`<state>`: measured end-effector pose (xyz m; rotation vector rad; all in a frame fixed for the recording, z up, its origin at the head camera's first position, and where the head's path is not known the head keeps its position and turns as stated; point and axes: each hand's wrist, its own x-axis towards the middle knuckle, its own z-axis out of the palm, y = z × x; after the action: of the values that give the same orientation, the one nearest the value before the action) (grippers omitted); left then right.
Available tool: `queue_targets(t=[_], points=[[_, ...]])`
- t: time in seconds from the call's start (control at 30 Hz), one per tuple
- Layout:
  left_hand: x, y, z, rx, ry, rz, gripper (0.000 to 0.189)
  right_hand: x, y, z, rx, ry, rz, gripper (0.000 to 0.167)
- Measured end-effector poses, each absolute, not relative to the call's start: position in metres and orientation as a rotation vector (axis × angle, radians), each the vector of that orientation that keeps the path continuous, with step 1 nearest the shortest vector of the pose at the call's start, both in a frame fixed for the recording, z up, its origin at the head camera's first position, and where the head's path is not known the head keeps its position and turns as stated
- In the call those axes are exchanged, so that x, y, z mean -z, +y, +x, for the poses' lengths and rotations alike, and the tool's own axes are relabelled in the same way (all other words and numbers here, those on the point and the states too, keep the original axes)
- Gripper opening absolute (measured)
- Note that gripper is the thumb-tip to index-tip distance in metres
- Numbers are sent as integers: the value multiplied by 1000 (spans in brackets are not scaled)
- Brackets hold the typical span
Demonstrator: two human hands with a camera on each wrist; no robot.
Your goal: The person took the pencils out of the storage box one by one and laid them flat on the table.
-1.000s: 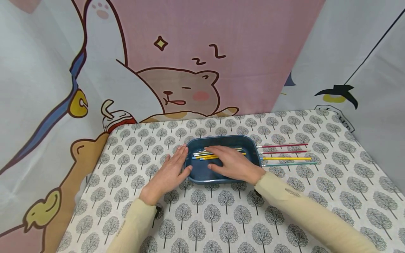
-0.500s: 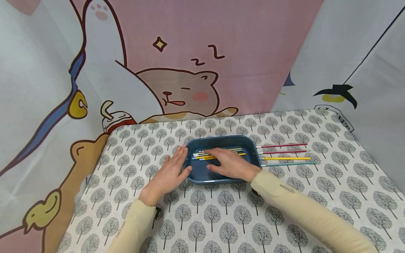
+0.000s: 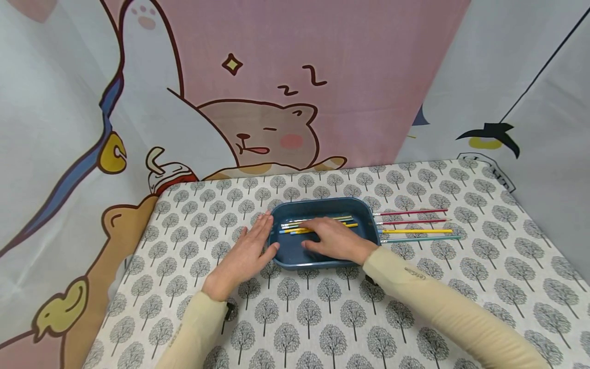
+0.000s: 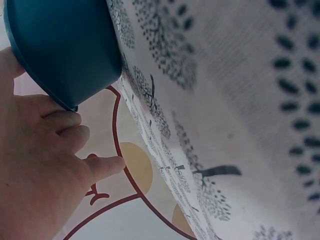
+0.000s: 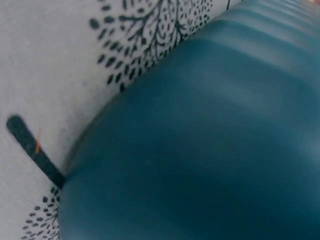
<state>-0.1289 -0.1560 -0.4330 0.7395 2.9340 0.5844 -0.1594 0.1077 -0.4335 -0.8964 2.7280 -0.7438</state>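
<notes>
A person's right hand (image 3: 338, 240) reached inside a dark blue tray (image 3: 294, 252), its fingers over a group of pencils and its thumb set apart from them; the fingertips were hidden beneath the hand, so whether they pinched anything could not be told. The left hand (image 3: 243, 257) lay unclenched against the tray's left end, its fingers straight along the outside and its thumb at the rim; the left wrist view showed fingers touching that rim. Under the right hand, in the far half of the tray, yellow pencils with blue ends (image 3: 304, 231) and paler, silvery pencils (image 3: 289, 224) rested lengthwise, close together. The tray's near half showed its bare floor.

Just off the tray's right end, four more pencils lay side by side, pointing away from it: from the far side to the near, a first red pencil (image 3: 412, 211), a second red pencil (image 3: 412, 222), a yellow pencil (image 3: 417, 231) and a green pencil (image 3: 421, 239). Cream sleeves (image 3: 442, 297) covered both arms on the near side of the tray. All stood on a cloth-covered desk (image 3: 318, 287) printed with dark trees. Beyond the tray hung a cartoon backdrop (image 3: 378, 66), pink in the middle, with a sleeping bear (image 3: 276, 130) behind the tray and a yellow bell (image 3: 112, 154) far to its left.
</notes>
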Motion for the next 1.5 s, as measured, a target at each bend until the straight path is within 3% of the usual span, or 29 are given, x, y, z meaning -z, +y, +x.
queue_targets(t=[1.5], points=[[436, -156, -129, -605, 2942, 756, 72, 438, 113, -156, 695, 2734, -1000, 15]])
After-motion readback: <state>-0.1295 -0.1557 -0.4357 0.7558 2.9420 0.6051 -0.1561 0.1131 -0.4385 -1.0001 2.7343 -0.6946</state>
